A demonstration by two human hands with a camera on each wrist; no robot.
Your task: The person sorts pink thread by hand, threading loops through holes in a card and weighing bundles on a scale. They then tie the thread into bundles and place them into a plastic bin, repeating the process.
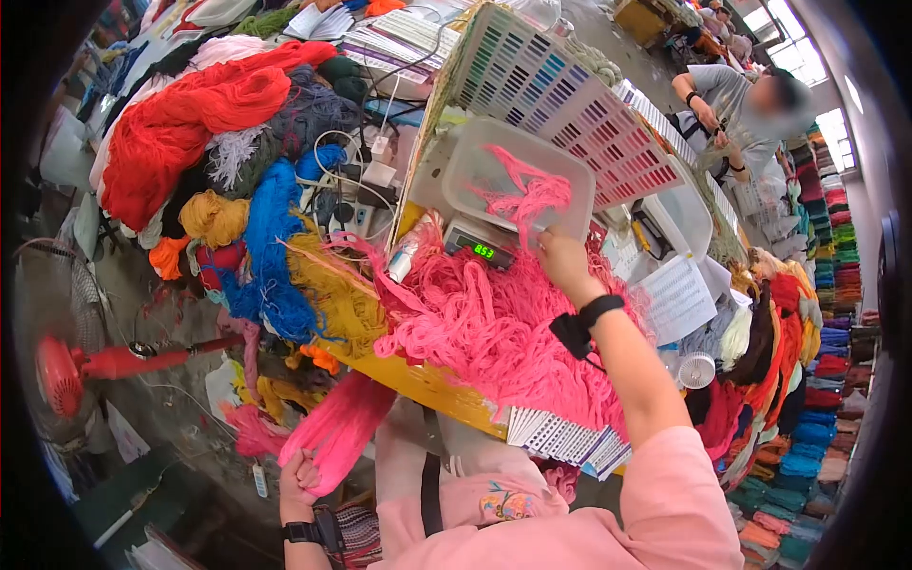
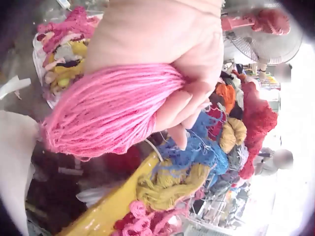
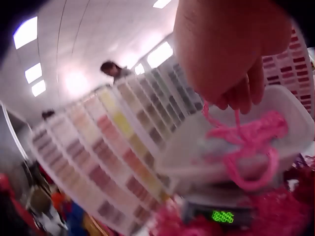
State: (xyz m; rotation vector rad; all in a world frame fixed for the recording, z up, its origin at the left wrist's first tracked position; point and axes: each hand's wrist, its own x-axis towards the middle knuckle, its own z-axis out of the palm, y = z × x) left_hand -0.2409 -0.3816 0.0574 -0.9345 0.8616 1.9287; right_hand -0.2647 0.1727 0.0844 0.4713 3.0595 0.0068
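The left hand (image 1: 300,480) grips a bundle of smooth pink yarn (image 1: 344,427) beside the table edge; in the left wrist view the fingers curl round this pink yarn (image 2: 106,110). Over the near rim of a translucent plastic tub (image 1: 456,190), the right hand (image 1: 568,266) pinches pink strands. The right wrist view shows the right hand (image 3: 236,64) above the tub, with strands (image 3: 237,120) running from its fingertips down to pink yarn (image 3: 270,125) inside. Under the tub sits a scale (image 1: 465,237) with a lit green display. Loose pink yarn (image 1: 494,332) is heaped before it.
Colour charts (image 1: 570,104) stand behind the tub. Left are red yarn (image 1: 190,123), blue yarn (image 1: 275,256) and a red fan (image 1: 66,375). Shade cards (image 1: 565,437) lie at the table's front edge, papers (image 1: 676,296) at right. A person (image 1: 731,109) stands at the back right.
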